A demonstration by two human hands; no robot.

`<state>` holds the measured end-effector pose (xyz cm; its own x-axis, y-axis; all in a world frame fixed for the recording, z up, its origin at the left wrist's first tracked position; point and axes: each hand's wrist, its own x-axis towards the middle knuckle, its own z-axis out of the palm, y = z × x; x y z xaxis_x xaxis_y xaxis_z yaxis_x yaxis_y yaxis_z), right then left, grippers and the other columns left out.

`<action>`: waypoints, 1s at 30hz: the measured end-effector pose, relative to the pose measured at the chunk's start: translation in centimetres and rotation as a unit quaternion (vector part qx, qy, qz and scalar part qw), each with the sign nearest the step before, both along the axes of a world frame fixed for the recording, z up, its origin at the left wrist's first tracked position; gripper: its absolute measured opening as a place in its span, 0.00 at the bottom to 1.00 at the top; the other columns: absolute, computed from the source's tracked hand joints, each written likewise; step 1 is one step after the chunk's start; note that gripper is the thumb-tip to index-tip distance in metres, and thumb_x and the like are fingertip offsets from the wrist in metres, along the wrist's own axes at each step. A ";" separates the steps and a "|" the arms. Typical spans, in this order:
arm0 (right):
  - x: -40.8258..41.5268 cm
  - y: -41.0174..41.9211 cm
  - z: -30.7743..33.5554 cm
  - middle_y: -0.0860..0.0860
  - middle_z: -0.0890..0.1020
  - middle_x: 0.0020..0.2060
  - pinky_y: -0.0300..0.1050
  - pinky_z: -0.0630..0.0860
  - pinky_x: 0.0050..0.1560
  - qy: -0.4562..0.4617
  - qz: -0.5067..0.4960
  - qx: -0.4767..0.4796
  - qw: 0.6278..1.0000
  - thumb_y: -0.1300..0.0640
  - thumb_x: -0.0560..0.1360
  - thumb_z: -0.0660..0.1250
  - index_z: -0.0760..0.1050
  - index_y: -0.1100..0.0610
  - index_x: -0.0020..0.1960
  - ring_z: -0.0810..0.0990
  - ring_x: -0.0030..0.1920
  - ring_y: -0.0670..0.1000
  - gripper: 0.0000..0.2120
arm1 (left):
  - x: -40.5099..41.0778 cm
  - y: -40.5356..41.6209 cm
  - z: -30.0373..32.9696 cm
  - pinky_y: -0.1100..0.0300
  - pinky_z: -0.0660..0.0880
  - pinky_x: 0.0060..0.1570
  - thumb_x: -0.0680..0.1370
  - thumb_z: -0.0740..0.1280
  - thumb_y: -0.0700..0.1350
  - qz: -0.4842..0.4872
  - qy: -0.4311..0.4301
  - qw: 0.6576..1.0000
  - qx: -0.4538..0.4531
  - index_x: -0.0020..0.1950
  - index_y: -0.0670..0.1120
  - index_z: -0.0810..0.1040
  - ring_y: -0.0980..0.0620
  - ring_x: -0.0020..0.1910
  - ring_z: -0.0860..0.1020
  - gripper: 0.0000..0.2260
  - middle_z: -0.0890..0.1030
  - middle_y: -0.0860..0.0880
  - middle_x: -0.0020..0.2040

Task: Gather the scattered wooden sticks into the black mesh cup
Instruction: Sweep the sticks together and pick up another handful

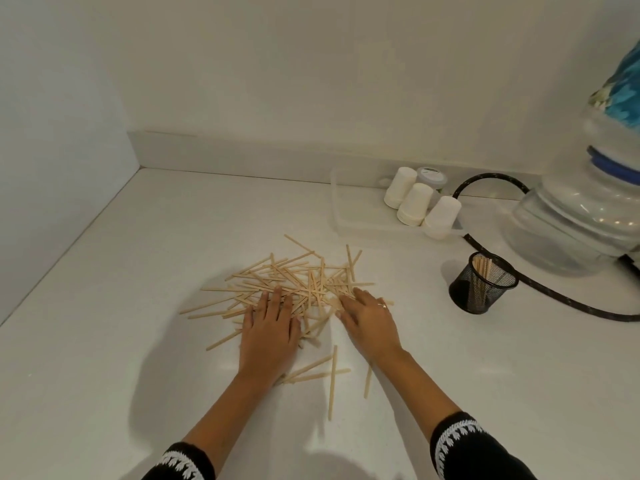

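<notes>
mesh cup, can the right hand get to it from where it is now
Probably yes. The mesh cup stands upright to the right of the right hand, with only bare counter between them. The cable runs behind the cup, not across the path. Its mouth is open, with a few sticks already inside.

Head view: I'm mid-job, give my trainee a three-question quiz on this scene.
1. True or false: the black mesh cup already holds some sticks.
2. Which hand wears the ring? A) left hand B) right hand
3. Fill in: the white paper cups stand in a clear ____.
Key: 1 true. 2 B. 3 tray. Most wooden sticks lie piled on the counter.
</notes>
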<state>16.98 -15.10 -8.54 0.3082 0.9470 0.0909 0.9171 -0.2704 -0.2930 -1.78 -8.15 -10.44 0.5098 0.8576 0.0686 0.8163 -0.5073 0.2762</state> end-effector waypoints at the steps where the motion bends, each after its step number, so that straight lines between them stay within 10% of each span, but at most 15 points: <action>1: -0.2 -0.1 0.1 0.51 0.78 0.58 0.50 0.70 0.63 -0.009 0.001 0.018 1.000 0.51 0.79 0.60 0.75 0.52 0.63 0.75 0.60 0.53 0.15 | 0.0 0.0 0.0 0.43 0.55 0.71 0.79 0.43 0.55 0.000 -0.002 1.000 0.000 0.74 0.47 0.64 0.44 0.76 0.57 0.28 0.61 0.46 0.77; 6: -0.4 0.0 0.2 0.49 0.81 0.46 0.43 0.76 0.41 -0.052 -0.027 0.017 0.998 0.61 0.78 0.59 0.79 0.55 0.54 0.79 0.46 0.52 0.11 | -0.1 0.0 0.0 0.44 0.53 0.72 0.81 0.52 0.52 -0.006 -0.005 1.000 -0.003 0.75 0.48 0.62 0.44 0.77 0.55 0.23 0.58 0.46 0.77; 30: -0.1 2.5 0.9 0.54 0.79 0.48 0.40 0.67 0.35 -0.126 -0.023 -0.017 0.992 0.64 0.77 0.60 0.72 0.60 0.54 0.78 0.45 0.53 0.07 | -0.3 -0.1 0.5 0.45 0.52 0.73 0.81 0.42 0.56 -0.009 -0.018 1.000 -0.005 0.75 0.49 0.63 0.45 0.77 0.54 0.26 0.59 0.47 0.77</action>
